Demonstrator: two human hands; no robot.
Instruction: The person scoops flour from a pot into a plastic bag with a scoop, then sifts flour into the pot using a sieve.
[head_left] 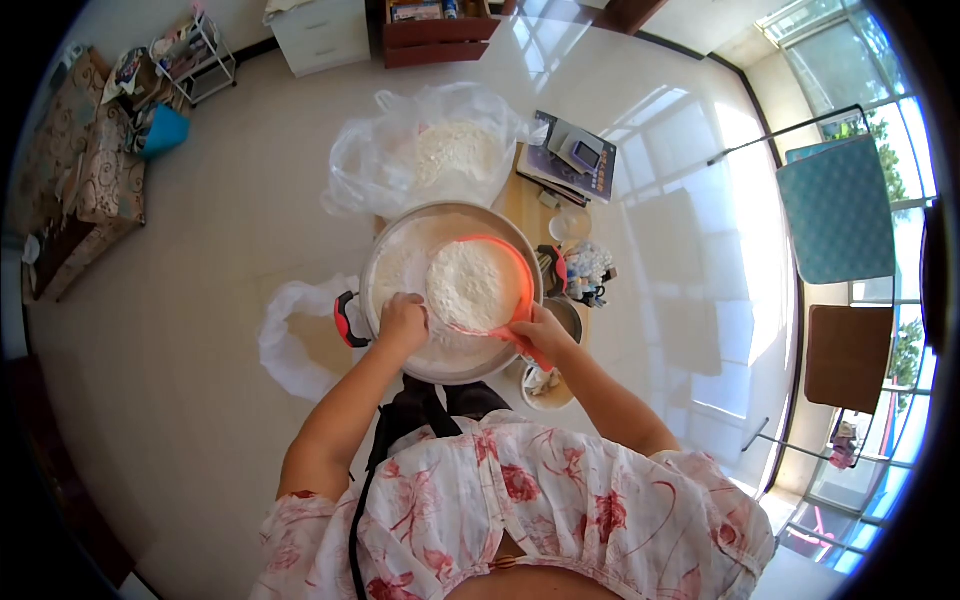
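The right hand [541,330] is closed around the orange handle of a round orange sieve [480,284], holding it over a wide metal bowl [385,250]. The sieve is heaped with white flour and sits above the right half of the bowl, its rim close to the bowl's far edge. The left hand [402,322] rests at the sieve's near-left side — fingers curled and pressed together against its edge, just above the flour already lying in the bowl.

The bowl stands on a small wooden bench [527,208] and covers most of it; a red-and-black handle [346,320] sticks out at the bowl's left. Beyond the bowl lies an open clear plastic bag [380,165] with more flour inside. To the right of the bag, a digital kitchen scale [581,153] sits on a purple book — both at the bench's far corner. Small cups and jars crowd the bench's right edge, just beside the bowl. A crumpled white plastic bag [290,335] lies on the pale floor to the left.
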